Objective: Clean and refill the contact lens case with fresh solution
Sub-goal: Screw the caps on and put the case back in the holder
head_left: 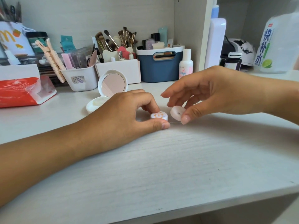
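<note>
On desk [161, 159]: round caps [159, 116] (glossy plastic), fingers [185, 118] pinching.

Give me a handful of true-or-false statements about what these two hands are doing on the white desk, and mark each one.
1. The left hand pinches a small round white cap printed with an orange cartoon against the white wood-grain desk. True.
2. The right hand is empty. False: it holds a tilted pale pink round cap between thumb and fingers.
3. The round white compact with a mirror behind the left hand stands open. True.
4. The small white squeeze bottle with a pink label lies on its side. False: it stands upright beside the blue storage caddy.
</note>
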